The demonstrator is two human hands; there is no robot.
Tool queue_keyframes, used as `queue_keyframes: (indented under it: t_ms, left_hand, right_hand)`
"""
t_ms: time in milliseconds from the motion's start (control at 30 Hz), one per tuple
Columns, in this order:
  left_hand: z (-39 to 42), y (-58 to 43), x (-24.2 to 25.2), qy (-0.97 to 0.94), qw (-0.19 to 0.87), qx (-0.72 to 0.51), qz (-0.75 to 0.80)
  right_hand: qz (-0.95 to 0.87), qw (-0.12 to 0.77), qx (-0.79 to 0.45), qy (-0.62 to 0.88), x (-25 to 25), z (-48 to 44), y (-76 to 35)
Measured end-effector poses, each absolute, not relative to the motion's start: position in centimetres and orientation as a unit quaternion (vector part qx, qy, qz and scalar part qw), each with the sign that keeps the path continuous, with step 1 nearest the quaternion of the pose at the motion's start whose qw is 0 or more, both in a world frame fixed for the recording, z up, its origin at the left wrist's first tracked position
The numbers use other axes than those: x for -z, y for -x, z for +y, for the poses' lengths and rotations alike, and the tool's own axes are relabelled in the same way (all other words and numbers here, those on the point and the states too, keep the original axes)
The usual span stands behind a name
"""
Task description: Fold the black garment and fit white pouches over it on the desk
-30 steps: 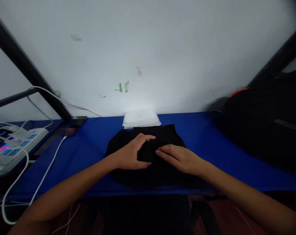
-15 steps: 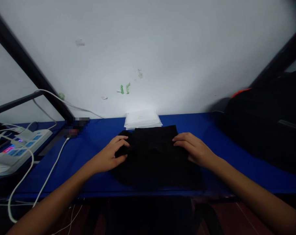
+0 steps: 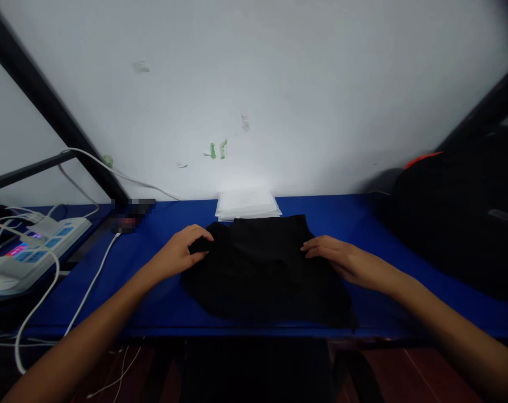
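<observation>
A folded black garment (image 3: 262, 263) lies on the blue table (image 3: 161, 280) in front of me. My left hand (image 3: 180, 254) is at its left edge, fingers curled and pinching the black cloth. At the garment's right edge rests my right hand (image 3: 335, 257), its fingers closed on the fabric. Behind the garment, against the wall, sits a stack of clear white plastic bags (image 3: 247, 202).
A large black bag (image 3: 464, 218) with an orange patch fills the right end of the table. A white power strip (image 3: 31, 252) with lit switches and white cables (image 3: 89, 280) lies at the left. Black frame bars slant along both sides.
Both hands have slid apart from the middle of the garment to its left and right edges and taken hold of the cloth there.
</observation>
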State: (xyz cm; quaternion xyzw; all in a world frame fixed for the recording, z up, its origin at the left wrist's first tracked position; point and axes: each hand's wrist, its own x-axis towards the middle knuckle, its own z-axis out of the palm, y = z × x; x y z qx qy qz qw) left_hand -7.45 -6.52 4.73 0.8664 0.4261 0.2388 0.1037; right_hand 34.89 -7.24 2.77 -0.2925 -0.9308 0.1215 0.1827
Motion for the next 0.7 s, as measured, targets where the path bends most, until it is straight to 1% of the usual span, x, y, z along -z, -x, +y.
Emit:
queue_keyframes:
  t_ms: [67, 200, 267, 300, 333, 400, 433, 500, 567, 633, 667, 700]
  left_hand:
    - [-5.3, 7.5, -4.4, -0.861, 0.058, -0.235, 0.447]
    - [-3.7, 6.7, -4.4, -0.802, -0.104, -0.267, 0.524]
    - [-3.9, 5.5, -4.9, -0.825, -0.134, -0.257, 0.486]
    - [-4.3, 4.9, -5.3, -0.857, -0.116, -0.241, 0.441]
    - [-4.9, 4.2, -5.6, -0.892, -0.073, -0.219, 0.388]
    - [-5.9, 3.0, -6.0, -0.94, 0.036, -0.171, 0.292]
    - [-6.2, 2.6, -6.1, -0.949, 0.08, -0.154, 0.265]
    - [-6.3, 2.1, -5.8, -0.946, 0.129, -0.155, 0.253]
    - [-5.5, 2.0, -5.4, -0.934, 0.154, -0.186, 0.263]
    - [-3.9, 1.9, -5.1, -0.921, 0.157, -0.205, 0.293]
    - [-3.0, 1.8, -4.9, -0.916, 0.135, -0.202, 0.32]
    - [-2.1, 1.6, -4.9, -0.912, 0.087, -0.189, 0.354]
  right_hand:
    - [-0.923, 0.186, -0.142, 0.307, -3.1, -7.3, -34.9]
    - [-0.919, 0.151, -0.132, 0.34, -3.3, -7.5, -34.6]
    - [-0.922, 0.138, -0.127, 0.339, -3.3, -7.6, -34.3]
    - [-0.923, 0.136, -0.127, 0.338, -3.3, -7.6, -34.2]
    - [-0.923, 0.137, -0.128, 0.337, -3.3, -7.6, -34.2]
    - [-0.92, 0.144, -0.128, 0.341, -3.2, -7.6, -34.1]
    - [-0.918, 0.149, -0.127, 0.346, -3.2, -7.4, -34.1]
    - [-0.911, 0.168, -0.125, 0.355, -3.1, -7.0, -34.2]
    - [-0.902, 0.195, -0.128, 0.363, -2.9, -6.1, -34.0]
    - [-0.886, 0.226, -0.139, 0.381, -2.6, -4.9, -33.7]
    - [-0.874, 0.24, -0.142, 0.398, -2.5, -4.1, -33.5]
    - [-0.861, 0.249, -0.141, 0.421, -2.3, -3.4, -33.2]
